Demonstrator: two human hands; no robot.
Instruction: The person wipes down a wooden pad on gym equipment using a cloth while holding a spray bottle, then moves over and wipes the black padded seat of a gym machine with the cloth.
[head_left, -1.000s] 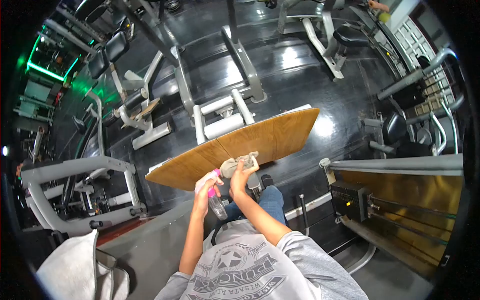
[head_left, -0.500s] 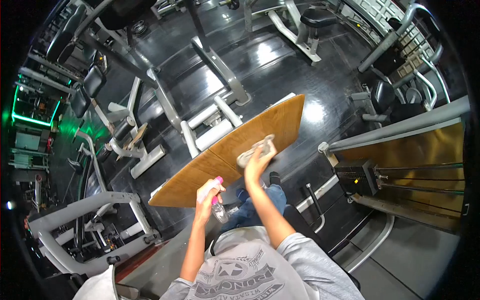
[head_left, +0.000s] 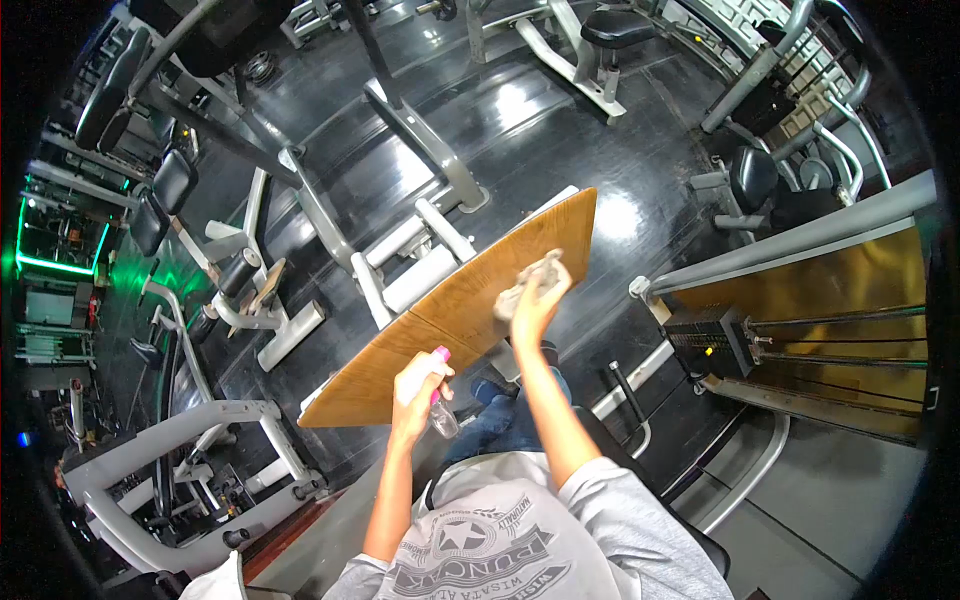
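Note:
My left hand (head_left: 418,390) is wrapped round a clear spray bottle (head_left: 443,416) with a pink nozzle, held near the left half of a wooden board (head_left: 460,310). A beige cloth (head_left: 522,290) lies under my right hand (head_left: 540,298), which presses it against the right half of the board. The board has a brown wood-grain face, a seam across its middle and a tilted position in front of my legs. Part of the cloth is hidden by my right hand.
Beyond the board stand grey machine frames (head_left: 425,125) on a black floor. A weight stack (head_left: 710,350) with a gold-coloured panel is on the right. At the left are a grey tubular frame (head_left: 180,430) and black padded seats. White cloth (head_left: 215,580) shows at the bottom left.
My right hand and the cloth have moved rightward and up the board, away from the bottle. My left hand still holds the bottle. The whole view has shifted and turned.

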